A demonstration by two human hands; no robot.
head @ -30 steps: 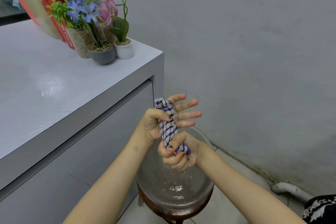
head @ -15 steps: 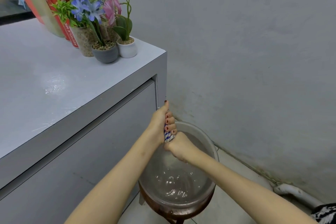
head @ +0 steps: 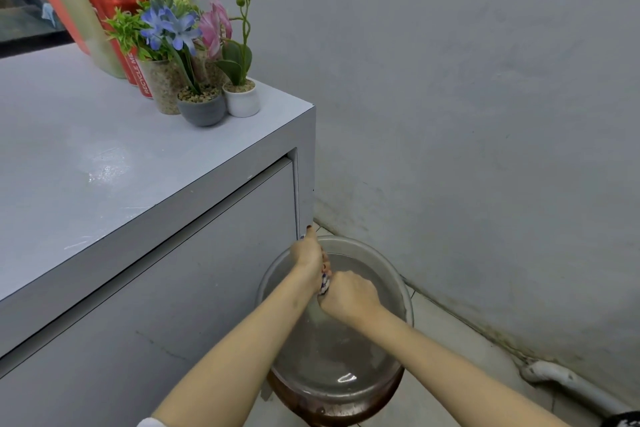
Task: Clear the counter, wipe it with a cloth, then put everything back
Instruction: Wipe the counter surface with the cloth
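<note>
Both hands are low over a clear water basin (head: 401,291) on the floor to the right of the grey counter (head: 104,166). My left hand (head: 308,256) and my right hand (head: 349,295) are clenched together around a white cloth with blue checks (head: 325,282); only a small strip of it shows between the fists. At the counter's back right corner stand small potted flowers (head: 202,104), red cans (head: 117,10) and a pink-lidded container (head: 69,0). A wet shine marks the countertop.
The basin rests on a dark brown stool (head: 332,406). A grey wall (head: 467,114) runs behind and to the right, with a white pipe (head: 568,381) along the floor. The counter's front panel (head: 156,288) stands right beside my left arm.
The hands have dropped lower toward the basin and closed tight. One second ago the left fingers were spread and much of the twisted cloth showed; now the fists hide nearly all of it.
</note>
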